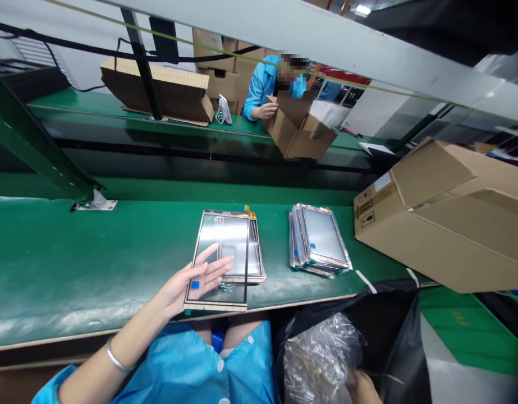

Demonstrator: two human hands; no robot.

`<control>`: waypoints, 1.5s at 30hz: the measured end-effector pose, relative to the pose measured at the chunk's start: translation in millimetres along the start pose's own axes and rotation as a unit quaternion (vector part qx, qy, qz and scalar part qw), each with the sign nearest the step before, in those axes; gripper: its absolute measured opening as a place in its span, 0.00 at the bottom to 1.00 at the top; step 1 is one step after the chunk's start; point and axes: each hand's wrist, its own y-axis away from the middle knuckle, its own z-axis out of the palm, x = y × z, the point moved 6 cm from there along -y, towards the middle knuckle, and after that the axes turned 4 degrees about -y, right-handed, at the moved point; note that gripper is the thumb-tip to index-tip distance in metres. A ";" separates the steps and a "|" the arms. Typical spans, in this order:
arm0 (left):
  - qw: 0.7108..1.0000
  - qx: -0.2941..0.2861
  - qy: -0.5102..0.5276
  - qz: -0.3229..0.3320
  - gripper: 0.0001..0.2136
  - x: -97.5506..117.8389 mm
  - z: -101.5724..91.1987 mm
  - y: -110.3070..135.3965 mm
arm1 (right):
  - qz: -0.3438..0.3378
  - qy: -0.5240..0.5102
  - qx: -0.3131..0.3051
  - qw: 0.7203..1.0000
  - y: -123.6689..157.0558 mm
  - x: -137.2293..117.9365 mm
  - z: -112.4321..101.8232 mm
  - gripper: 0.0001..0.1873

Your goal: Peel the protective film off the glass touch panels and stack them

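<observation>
Green workbench (pixel 94 252), white wall (pixel 88 62), lamp (pixel 362 10) (probably)

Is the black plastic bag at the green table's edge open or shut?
Open. The black plastic bag gapes wide, showing crumpled clear plastic film inside.

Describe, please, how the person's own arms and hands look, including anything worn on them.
The left hand is without a glove. A smooth, silver-coloured bangle circles that forearm, and a bright blue sleeve shows further up. The right hand appears only partly and blurred at the bottom edge; its sleeve is out of view.
</observation>
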 end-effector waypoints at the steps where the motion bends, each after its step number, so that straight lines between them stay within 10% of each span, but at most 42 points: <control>1: 1.000 -0.008 0.003 0.009 0.33 -2.6 3.6 1.1 | -0.029 0.006 0.006 1.000 2.0 -10.3 7.8 0.12; 5: 0.999 -0.023 -0.004 0.044 0.28 -9.6 20.9 5.6 | -0.219 -0.098 -0.006 0.971 35.6 -112.5 30.0 0.11; 10: 0.996 -0.012 0.001 0.085 0.25 -11.1 34.2 15.3 | -0.329 -0.215 -0.162 0.905 86.3 -238.6 69.2 0.05; 24: 0.986 0.002 -0.053 0.160 0.17 -8.2 31.7 28.2 | -0.414 -0.148 -0.161 0.883 107.6 -269.4 80.4 0.08; 31: 0.996 -0.001 -0.068 0.062 0.27 -39.5 19.7 14.8 | -0.306 -0.281 -0.527 0.742 105.6 -369.5 120.5 0.09; 34: 0.996 -0.044 -0.035 0.075 0.35 -44.8 22.0 17.2 | -0.416 -0.398 -0.253 0.777 48.8 -421.6 77.4 0.08; 37: 0.993 -0.020 -0.061 0.100 0.26 -35.0 15.5 23.3 | -0.483 -0.457 0.216 0.715 29.1 -396.2 7.2 0.05; 39: 0.989 0.018 -0.080 0.126 0.24 -22.9 9.7 27.5 | -0.463 -0.441 0.306 0.705 37.0 -358.4 -2.9 0.05; 42: 0.978 0.062 -0.084 0.179 0.24 -6.2 6.9 32.5 | -0.397 -0.351 0.074 0.845 52.3 -309.3 39.8 0.05; 45: 0.969 0.091 -0.093 0.209 0.25 -0.1 10.9 34.5 | -0.313 -0.281 -0.137 0.897 84.5 -265.7 93.8 0.04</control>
